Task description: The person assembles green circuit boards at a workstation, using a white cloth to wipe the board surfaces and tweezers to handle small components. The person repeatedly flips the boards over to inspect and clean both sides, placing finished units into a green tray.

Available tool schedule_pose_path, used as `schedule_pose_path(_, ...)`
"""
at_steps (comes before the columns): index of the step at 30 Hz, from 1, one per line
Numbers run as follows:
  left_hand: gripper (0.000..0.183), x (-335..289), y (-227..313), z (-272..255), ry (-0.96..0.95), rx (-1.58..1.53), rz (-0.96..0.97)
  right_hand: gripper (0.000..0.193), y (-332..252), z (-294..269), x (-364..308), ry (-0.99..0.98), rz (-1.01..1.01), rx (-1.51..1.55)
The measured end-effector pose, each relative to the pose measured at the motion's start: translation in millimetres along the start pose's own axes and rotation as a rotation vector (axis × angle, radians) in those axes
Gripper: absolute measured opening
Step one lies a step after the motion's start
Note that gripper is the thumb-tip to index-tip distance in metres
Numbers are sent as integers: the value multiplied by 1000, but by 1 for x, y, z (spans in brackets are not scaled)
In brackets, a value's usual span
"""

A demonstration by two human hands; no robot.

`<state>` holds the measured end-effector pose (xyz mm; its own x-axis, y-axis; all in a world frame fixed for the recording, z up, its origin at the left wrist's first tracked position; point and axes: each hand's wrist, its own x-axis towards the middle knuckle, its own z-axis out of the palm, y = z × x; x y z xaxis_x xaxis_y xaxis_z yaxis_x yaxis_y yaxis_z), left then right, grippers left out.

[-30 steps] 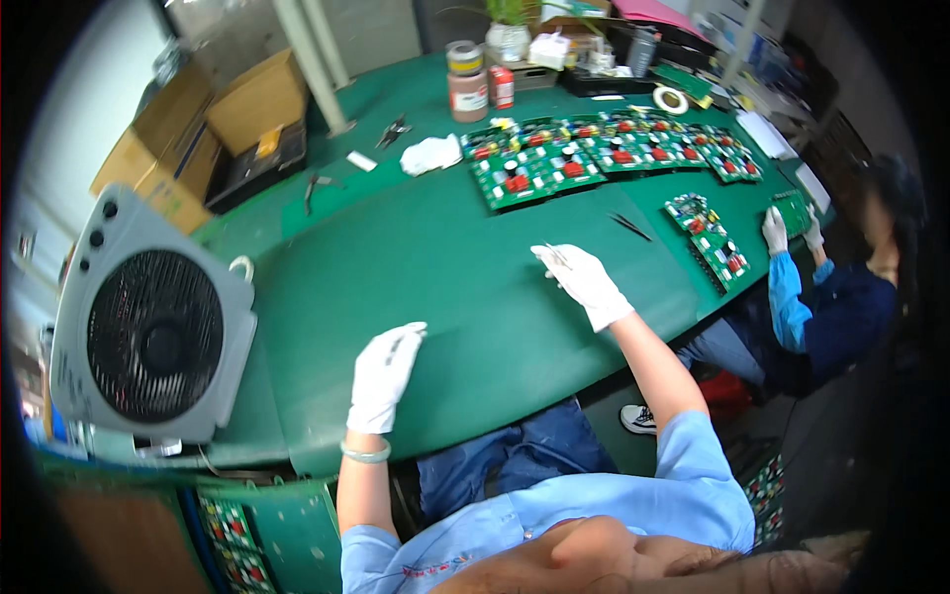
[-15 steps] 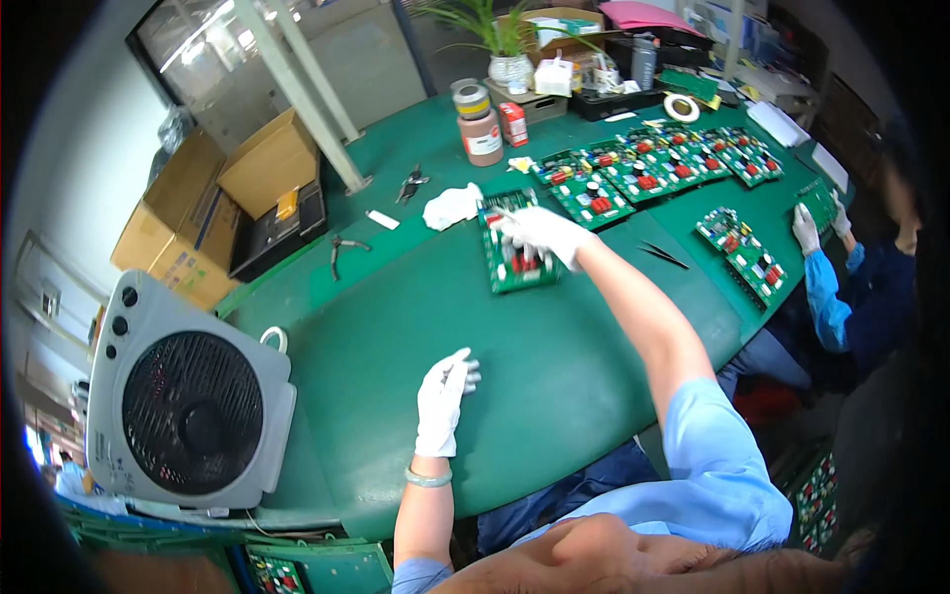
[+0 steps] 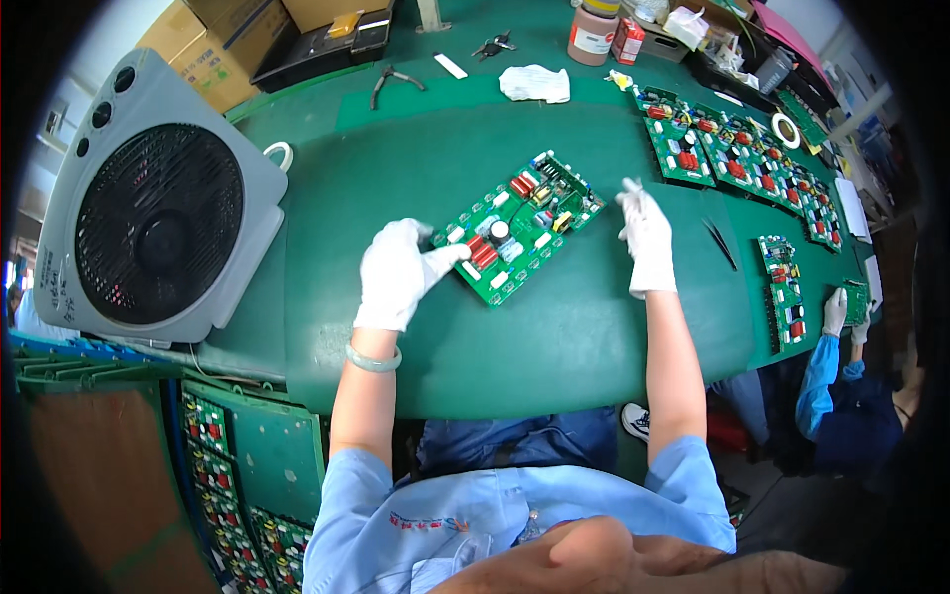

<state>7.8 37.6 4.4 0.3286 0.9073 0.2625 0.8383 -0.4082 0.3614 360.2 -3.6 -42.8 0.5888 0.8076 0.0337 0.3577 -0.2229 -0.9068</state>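
A green circuit board [image 3: 522, 226] with red, white and yellow parts slants over the green tabletop in front of me. My left hand [image 3: 398, 272], in a white glove, grips its near left end between thumb and fingers. Past the board's right end, my right hand [image 3: 645, 236] is also gloved in white; its fingers are apart and it holds nothing. A gap separates that hand from the board. Black tweezers [image 3: 720, 245] lie to the right of it.
A grey fan [image 3: 163, 228] stands at left. Pliers [image 3: 396, 84], a white cloth [image 3: 534, 84] and a jar [image 3: 592, 38] lie or stand farther back. More circuit boards [image 3: 737, 158] line the right. A co-worker's gloved hand [image 3: 835, 311] is at far right. Racked boards [image 3: 213, 475] sit low at left.
The circuit board has come nearer and turned aslant, its end now in my left hand. My right hand has let go of it and moved right. The view has shifted.
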Motion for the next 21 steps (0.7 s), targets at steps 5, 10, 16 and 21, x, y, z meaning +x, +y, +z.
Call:
schedule_pose_path(5,59,0,11,-24,-606,-678,-514,40,-24,7,10,-313,98,231)
schedule_pose_path(10,46,17,-1,12,-380,-976,-534,41,1,-4,9,-405,240,567)
schedule_pose_path(16,47,19,-9,24,-109,-1589,-344,36,-27,-19,-27,-395,191,556)
schedule_pose_path(21,49,8,-7,17,-54,-1622,-295,31,-33,-23,-32,-430,213,541)
